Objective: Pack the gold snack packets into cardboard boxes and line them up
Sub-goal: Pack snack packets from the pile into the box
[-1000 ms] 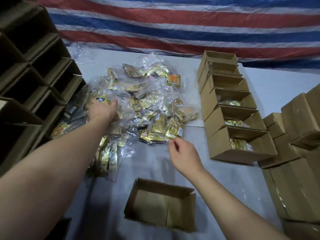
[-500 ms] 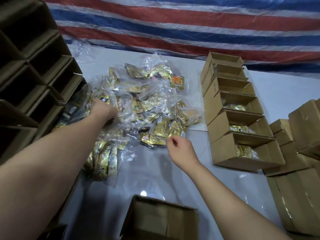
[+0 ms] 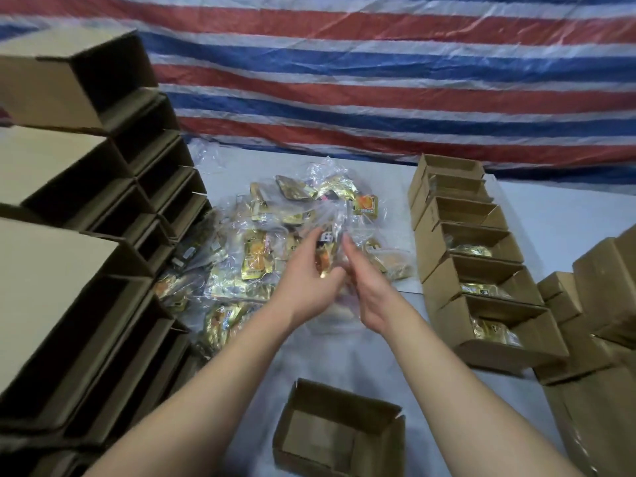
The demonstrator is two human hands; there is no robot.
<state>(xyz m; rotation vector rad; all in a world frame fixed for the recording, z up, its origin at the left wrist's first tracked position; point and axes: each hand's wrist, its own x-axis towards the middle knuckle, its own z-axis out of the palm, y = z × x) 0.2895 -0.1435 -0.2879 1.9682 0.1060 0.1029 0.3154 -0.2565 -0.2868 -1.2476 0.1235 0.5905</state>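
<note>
A red, white and blue striped tarpaulin [image 3: 378, 70] hung across the back of a pale bench [image 3: 568, 215] where a person packed snacks. A tall stack of open cardboard boxes [image 3: 86, 235] lying on their sides filled the left edge, while closed cartons [image 3: 602, 304] were piled at the far right. Between these, a row of six open boxes [image 3: 475, 266] ran away from the camera along the right of the bench, touching one another; the three nearest showed gold packets inside, and the contents of the farther ones could not be made out. A heap of gold snack packets [image 3: 275, 256], tangled in clear plastic wrapping, lay in the middle of the bench just beside the stack. A single open box [image 3: 339, 432] sat near the front edge, between the two forearms. Above the heap's near edge the left hand [image 3: 309, 287] and right hand [image 3: 368, 290] came together, palms facing, fingers partly curled around a small bundle of packets [image 3: 327, 256] held between them; motion blur hid how each finger lay.
</note>
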